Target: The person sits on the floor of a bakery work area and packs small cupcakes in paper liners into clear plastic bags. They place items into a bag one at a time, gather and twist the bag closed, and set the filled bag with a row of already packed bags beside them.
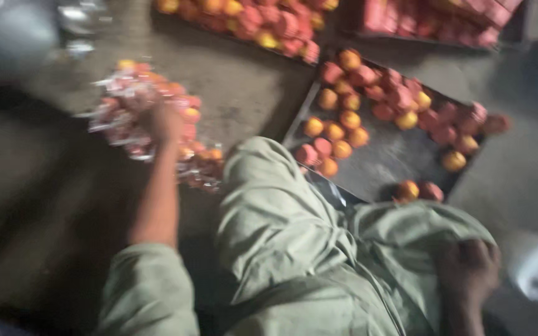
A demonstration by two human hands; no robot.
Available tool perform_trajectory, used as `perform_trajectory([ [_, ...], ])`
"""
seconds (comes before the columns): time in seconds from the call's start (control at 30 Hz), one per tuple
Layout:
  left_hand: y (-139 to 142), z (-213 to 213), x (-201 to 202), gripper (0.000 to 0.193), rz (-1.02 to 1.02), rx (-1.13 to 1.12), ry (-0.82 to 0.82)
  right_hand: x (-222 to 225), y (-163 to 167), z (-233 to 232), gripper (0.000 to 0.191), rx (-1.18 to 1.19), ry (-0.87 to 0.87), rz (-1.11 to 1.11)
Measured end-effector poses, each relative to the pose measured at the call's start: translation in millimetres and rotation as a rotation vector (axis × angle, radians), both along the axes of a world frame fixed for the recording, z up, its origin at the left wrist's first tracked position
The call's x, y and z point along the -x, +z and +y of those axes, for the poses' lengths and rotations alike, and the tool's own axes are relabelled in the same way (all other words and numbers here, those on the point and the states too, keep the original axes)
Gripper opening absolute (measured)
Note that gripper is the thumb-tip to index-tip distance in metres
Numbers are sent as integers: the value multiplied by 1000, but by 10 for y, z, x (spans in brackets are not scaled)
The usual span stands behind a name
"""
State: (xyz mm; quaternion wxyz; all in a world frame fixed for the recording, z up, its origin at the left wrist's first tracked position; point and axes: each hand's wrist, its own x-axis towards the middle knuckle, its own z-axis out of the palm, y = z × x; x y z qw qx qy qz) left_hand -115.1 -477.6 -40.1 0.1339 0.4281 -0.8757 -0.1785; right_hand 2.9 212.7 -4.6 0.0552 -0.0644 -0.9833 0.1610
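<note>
Your left hand [160, 121] grips the clear bag of wrapped sweets [141, 118]; your right hand [468, 270] clutches cloth [319, 249]. A loose hold could spill sweets across the floor [244, 87].

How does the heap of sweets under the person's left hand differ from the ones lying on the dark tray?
The heap lies on the floor in shiny clear wrapping, bunched tight, with the left hand in it. The sweets on the dark tray look unwrapped, lie spread out with bare metal showing, and no hand touches them. Both are small round pieces in orange, yellow and pink. The picture is blurred.
</note>
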Motion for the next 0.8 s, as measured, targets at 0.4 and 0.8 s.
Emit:
perform_trajectory([
  [0.4,245,2523,237,17,300,-334,-874,625,249,-1246,48,337,423,-521],
  [0.8,68,3873,-463,36,-729,-100,-1411,341,-248,-1269,17,566,740,-216],
])
